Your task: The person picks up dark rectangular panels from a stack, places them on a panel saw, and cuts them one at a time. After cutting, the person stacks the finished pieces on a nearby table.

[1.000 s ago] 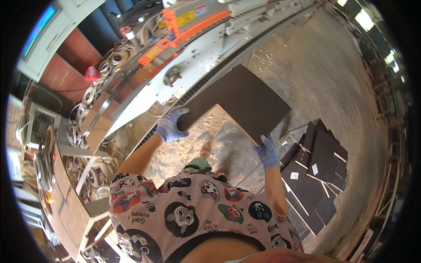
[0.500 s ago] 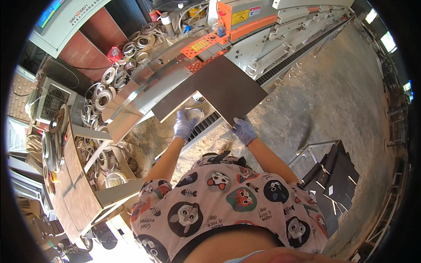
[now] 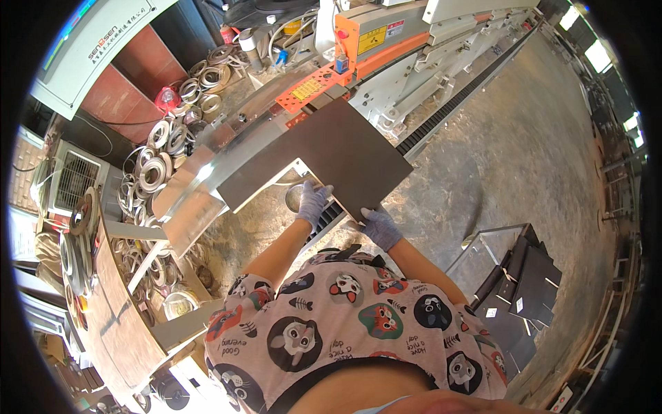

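A dark brown L-shaped board (image 3: 345,152), pale along its cut edge, lies flat across the machine's metal worktable (image 3: 210,164). My right hand (image 3: 381,229), in a thin pale glove, grips the board's near corner, thumb on top and the other fingers partly hidden beneath. Beside the inner edge of the notch is my left hand (image 3: 314,205), gloved the same way. Its fingers are spread, and their tips come close to that edge; whether they touch it I cannot tell.
An orange guard (image 3: 310,88) and the long edge-banding machine (image 3: 414,72) stand beyond the board. Rolls of banding (image 3: 155,169) pile up at the left. Dark panels (image 3: 520,290) are stacked at the lower right. A plywood sheet (image 3: 117,297) stands at the lower left.
My left hand has moved right, toward the notch's inner edge. The board sits slightly farther left in view, with my right hand still at its corner. The whole view has shifted a little.
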### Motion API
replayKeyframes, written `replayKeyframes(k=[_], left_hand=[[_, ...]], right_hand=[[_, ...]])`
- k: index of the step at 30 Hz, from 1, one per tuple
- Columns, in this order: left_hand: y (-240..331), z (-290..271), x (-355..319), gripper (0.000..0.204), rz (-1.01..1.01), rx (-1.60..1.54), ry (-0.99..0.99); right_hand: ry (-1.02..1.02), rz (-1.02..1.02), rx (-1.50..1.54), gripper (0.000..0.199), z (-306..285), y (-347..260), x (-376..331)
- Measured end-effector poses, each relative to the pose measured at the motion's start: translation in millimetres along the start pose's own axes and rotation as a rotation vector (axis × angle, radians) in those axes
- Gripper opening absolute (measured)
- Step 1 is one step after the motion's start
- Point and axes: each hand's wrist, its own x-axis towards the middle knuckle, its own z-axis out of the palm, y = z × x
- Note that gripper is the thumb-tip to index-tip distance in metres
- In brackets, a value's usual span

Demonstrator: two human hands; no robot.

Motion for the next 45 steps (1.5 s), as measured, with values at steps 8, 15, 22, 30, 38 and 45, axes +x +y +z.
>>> replayKeyframes(k=[8,15,22,30,38,45], left_hand=[[14.8,8.3,40.7,0.039,-0.122,-0.584,-0.029],[7.8,5.6,105.8,0.049,-0.193,-0.741,0.071],[23.8,34.1,112.7,0.068,-0.284,-0.518,-0.128],[31.7,90.3,206.1,0.05,-0.295,-0.373,0.047],[47.0,61.1,254.6,0.055,-0.286,-0.373,0.176],[21.7,38.3,143.1,0.042,-0.183,-0.365,-0.28]], right_hand=[[0.187,0.04,-0.459,0.033,52.6,-3.2,50.5],[0.099,-0.117,-0.485,0.041,33.1,-18.1,5.7],[0.599,-0.185,-0.253,0.04,-75.0,-35.9,-92.5],[0.99,-0.431,0.153,0.034,-243.8,0.1,-225.8],[1.894,-0.767,0.528,0.039,-323.5,-18.3,-347.3],[1.714,-0.902,0.737,0.03,-354.9,-56.9,-416.8]])
